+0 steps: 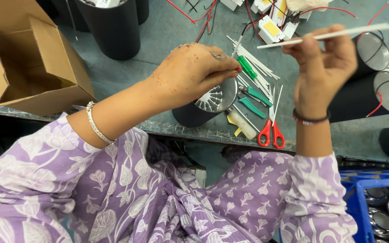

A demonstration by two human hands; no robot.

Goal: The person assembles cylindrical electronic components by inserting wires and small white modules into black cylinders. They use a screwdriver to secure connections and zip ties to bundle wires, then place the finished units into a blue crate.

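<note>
At the tabletop's near edge the left hand pinches its fingers on a black lamp, while the right hand grips a white strip aloft, which might snag nearby wires or slip.

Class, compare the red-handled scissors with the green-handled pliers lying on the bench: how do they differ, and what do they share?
The red-handled scissors have looped red grips; the green-handled pliers have straight green grips. The scissors lie near the bench edge, blades pointing away from the person; the pliers lie further in, angled sideways. Both are small hand tools lying flat, untouched by either hand.
</note>
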